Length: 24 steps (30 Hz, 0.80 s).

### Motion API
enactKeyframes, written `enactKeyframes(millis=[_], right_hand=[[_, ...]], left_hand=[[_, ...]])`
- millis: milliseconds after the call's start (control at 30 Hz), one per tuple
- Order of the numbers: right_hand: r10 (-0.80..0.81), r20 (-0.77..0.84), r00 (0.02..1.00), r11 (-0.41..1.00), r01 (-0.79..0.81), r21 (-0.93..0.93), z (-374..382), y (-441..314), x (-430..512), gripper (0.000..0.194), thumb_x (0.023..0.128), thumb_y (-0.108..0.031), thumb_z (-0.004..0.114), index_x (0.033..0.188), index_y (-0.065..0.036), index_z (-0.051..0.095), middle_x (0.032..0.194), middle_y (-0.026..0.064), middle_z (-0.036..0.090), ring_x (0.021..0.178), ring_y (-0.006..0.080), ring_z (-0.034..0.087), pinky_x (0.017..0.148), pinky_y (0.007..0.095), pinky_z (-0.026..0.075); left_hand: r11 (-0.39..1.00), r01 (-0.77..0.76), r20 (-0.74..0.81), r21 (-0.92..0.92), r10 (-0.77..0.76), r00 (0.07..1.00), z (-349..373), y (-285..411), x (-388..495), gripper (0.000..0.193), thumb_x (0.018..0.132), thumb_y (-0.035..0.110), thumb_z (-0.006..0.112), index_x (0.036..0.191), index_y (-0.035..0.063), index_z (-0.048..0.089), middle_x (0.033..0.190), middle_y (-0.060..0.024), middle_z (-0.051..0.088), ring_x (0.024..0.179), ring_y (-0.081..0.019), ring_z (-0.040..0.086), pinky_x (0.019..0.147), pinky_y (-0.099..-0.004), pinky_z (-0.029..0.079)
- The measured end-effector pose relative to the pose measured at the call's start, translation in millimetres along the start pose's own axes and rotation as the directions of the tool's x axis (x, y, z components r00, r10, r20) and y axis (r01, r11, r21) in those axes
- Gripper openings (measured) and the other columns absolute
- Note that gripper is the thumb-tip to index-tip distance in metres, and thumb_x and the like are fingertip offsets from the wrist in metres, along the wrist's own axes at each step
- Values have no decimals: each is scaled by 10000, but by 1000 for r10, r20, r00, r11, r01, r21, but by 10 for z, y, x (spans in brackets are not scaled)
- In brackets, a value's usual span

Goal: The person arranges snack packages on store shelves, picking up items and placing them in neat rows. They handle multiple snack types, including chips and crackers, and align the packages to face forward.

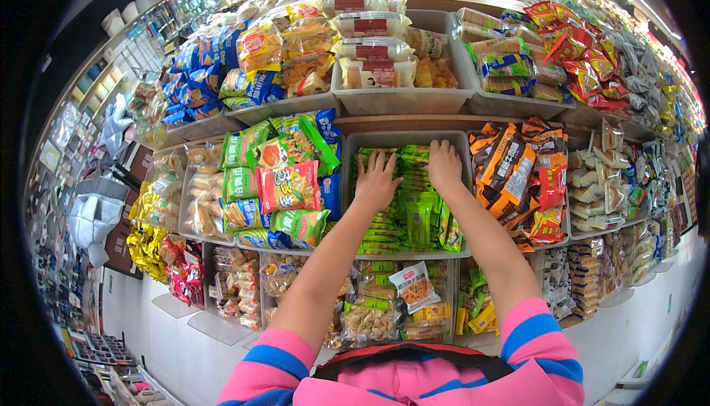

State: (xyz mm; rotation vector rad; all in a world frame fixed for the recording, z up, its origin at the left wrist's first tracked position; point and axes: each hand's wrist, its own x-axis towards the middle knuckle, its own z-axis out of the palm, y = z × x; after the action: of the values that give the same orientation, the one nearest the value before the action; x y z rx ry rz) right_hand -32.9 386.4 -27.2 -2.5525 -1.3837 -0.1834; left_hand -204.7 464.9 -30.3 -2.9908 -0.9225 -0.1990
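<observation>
Both of my hands reach into a grey plastic bin [461, 201] filled with small green snack packets [417, 214]. On the left side of the bin, my left hand [378, 183] rests palm down over the packets, fingers spread. Toward the back right corner, my right hand [445, 166] lies over the packets with its fingers stretched forward. Neither hand visibly grips anything, though my palms hide the packets under them. Many packets stand in stacked rows; one bunch lies flat near the bin's front.
Orange and black snack bags [507, 167] fill the bin on the right. To the left, a red snack bag [288, 187] tops a mixed pile. Behind stands a raised row with wrapped white packages [377, 73]. A lower tier holds a white noodle-snack bag [415, 287].
</observation>
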Motion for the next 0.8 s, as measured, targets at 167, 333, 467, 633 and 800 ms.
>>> enactKeyframes(millis=[167, 333, 467, 633, 800], right_hand=[[-133, -95, 987, 968, 108, -228, -56, -16, -143, 439, 780, -64, 671, 1177, 20, 504, 1149, 179, 512, 1073, 352, 506, 919, 445, 437], [-195, -111, 974, 977, 203, 62, -432, -189, -38, 358, 840, -44, 576, 1185, 11, 497, 1167, 183, 534, 1115, 360, 498, 898, 524, 453], [-352, -12, 936, 919, 347, 188, -439, -615, 185, 356, 872, -42, 555, 1219, -29, 477, 1240, 200, 500, 1164, 391, 482, 930, 535, 451], [-402, 11, 916, 778, 335, 532, -27, -877, 265, 580, 812, -28, 661, 1344, -37, 431, 1378, 216, 417, 1262, 410, 426, 1020, 475, 416], [-336, 71, 939, 807, 248, 536, 80, -559, 263, 588, 786, -49, 672, 1327, 13, 450, 1364, 240, 434, 1254, 401, 438, 1069, 423, 369]], left_hand=[[985, 20, -119, -172, -41, 992, 42, -88, -52, 697, 968, 405, 503, 1470, 2, 234, 1478, -223, 286, 1395, -380, 240, 1158, -512, 190], [992, 74, -159, -101, -90, 983, 76, -89, -90, 683, 961, 373, 532, 1438, -39, 270, 1446, -267, 283, 1352, -422, 288, 1122, -482, 287], [934, 154, -163, -322, -215, 963, 7, -34, -179, 619, 930, 250, 574, 1375, -90, 311, 1417, -301, 294, 1260, -457, 394, 1026, -478, 407], [930, 65, -326, -361, -191, 926, -139, -146, -312, 644, 836, 29, 542, 1404, -90, 265, 1456, -285, 267, 1355, -429, 293, 1080, -441, 344], [988, -83, -322, -129, 37, 946, -37, -243, -139, 690, 907, 152, 524, 1488, 3, 184, 1548, -193, 193, 1434, -375, 176, 1146, -489, 203]])
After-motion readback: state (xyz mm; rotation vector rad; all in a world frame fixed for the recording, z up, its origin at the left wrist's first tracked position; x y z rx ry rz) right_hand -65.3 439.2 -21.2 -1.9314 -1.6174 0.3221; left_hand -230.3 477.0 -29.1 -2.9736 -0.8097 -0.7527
